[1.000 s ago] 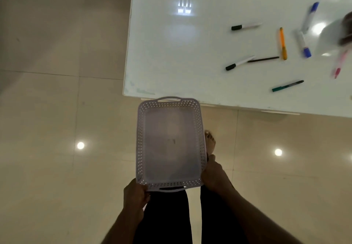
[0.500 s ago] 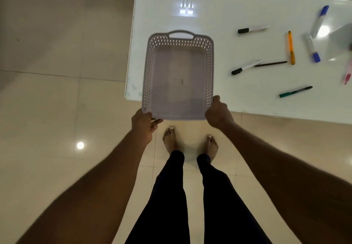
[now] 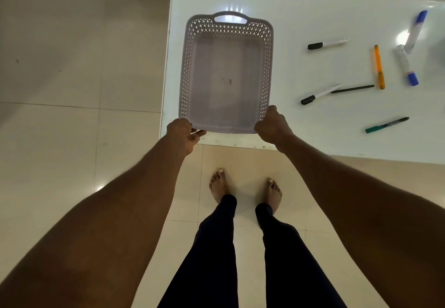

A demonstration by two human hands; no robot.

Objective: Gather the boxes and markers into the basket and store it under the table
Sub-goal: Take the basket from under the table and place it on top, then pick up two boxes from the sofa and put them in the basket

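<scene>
An empty grey perforated basket (image 3: 190,72) is over the left end of the white table (image 3: 313,127). My left hand (image 3: 183,134) grips its near left corner and my right hand (image 3: 271,126) grips its near right corner. Several markers lie to the right on the table: a black-capped white marker (image 3: 327,43), a second one (image 3: 319,94), a thin black pen (image 3: 352,88), an orange marker (image 3: 378,67), a green marker (image 3: 386,124) and two blue-capped markers (image 3: 407,68) (image 3: 416,28). No boxes show.
The floor is glossy beige tile (image 3: 72,139). My bare feet (image 3: 219,185) and dark trouser legs stand just in front of the table's near edge. The table's left edge runs just beside the basket.
The basket has gone from low beside my legs up and forward onto the table's left end, both hands still holding its near edge. The markers have not moved.
</scene>
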